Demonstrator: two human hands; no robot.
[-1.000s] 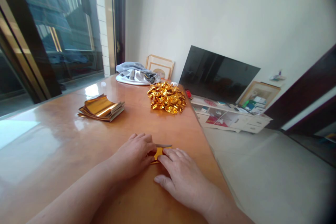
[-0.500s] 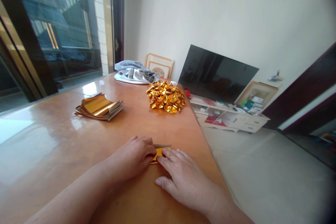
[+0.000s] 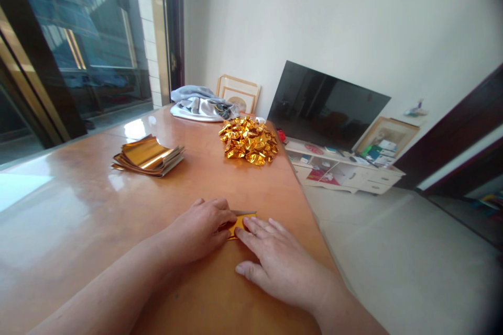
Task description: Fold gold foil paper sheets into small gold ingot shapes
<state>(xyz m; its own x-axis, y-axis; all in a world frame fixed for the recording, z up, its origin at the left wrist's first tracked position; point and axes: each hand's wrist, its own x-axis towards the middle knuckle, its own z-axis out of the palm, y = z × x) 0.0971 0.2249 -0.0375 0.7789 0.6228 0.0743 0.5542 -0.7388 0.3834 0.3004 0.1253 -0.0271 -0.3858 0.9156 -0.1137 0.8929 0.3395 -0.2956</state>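
A small sheet of gold foil paper (image 3: pixel 239 226) lies partly folded on the table, its far edge showing a greyish strip. At its left end my left hand (image 3: pixel 204 231) grips it, with curled fingers and the thumb at the near edge. My right hand (image 3: pixel 280 256) rests flat on the paper's right part, fingers stretched out and thumb apart on the wood. Both hands cover much of the sheet. Farther off to the left is a stack of gold foil sheets (image 3: pixel 147 154). A heap of folded gold foil pieces (image 3: pixel 249 141) sits beyond my hands.
The glossy wooden table (image 3: pixel 200 178) has its right edge close to my right forearm. A grey-blue cloth bundle (image 3: pixel 200 104) lies at the far end. Past the table stand a television (image 3: pixel 326 107) and a white cabinet (image 3: pixel 353 178).
My left index finger has shifted slightly and lifted a little at the paper's left end. My right hand stays nearly in place. The view has tilted slightly downward.
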